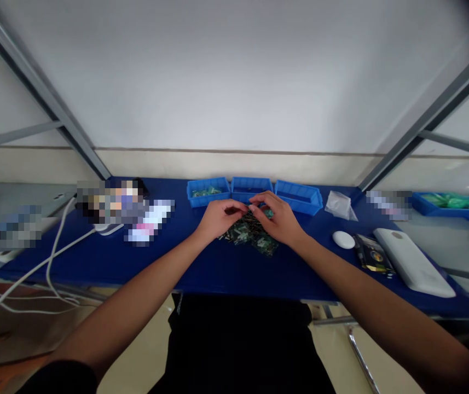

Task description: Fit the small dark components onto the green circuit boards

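Observation:
My left hand (218,219) and my right hand (279,220) meet over the middle of the blue table, fingertips almost touching. Both are closed in a pinch at a tiny piece between them, too small to name. Right under the fingers lies a loose pile of small parts (254,241), with greenish clear pieces and thin metal-looking pins; my hands cover part of it. Behind stand three blue plastic bins in a row. Greenish pieces lie in the left bin (210,200); the middle bin (242,195) is partly hidden by my right hand, beside the right bin (300,205).
To the right are a clear plastic bag (340,206), a white round case (343,239), a black packet (374,254) and a long white device (415,264). Pixelated items and a white cable (59,251) occupy the left. Metal frame posts flank the table (218,273).

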Available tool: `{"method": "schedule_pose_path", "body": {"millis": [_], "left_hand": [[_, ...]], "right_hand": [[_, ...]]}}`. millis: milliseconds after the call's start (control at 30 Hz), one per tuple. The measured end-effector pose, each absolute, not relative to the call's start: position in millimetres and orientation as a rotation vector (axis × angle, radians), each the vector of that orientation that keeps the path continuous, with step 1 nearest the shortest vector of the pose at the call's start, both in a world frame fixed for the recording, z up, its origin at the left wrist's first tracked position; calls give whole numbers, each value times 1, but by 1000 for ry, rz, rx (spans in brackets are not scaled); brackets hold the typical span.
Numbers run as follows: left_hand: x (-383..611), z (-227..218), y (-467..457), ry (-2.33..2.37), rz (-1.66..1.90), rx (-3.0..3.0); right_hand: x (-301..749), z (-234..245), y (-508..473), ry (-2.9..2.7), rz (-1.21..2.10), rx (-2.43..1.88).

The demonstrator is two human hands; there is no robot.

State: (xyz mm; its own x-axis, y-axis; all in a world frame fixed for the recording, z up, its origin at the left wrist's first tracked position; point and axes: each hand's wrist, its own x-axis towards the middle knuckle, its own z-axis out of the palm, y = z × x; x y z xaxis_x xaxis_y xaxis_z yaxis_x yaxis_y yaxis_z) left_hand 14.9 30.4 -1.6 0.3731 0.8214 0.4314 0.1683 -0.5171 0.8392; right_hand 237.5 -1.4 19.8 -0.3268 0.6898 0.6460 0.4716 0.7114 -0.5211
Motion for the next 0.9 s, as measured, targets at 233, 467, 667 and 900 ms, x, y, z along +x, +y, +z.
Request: {"method": "schedule_pose_path", "body": {"millis": [233, 467, 667, 900], "left_hand": [[16, -3, 31, 924, 1168, 1896], [16, -2, 29, 909, 1230, 1916], [20, -3, 27, 846, 1324, 1854], [20, 4, 23, 799, 1324, 1740]], "right_hand": [[240, 19, 0, -2029, 288, -859], [240, 12, 7, -2061, 331, -905], [240, 6, 9, -2005, 456, -974], [240, 11, 6, -1989, 551, -929]]}}
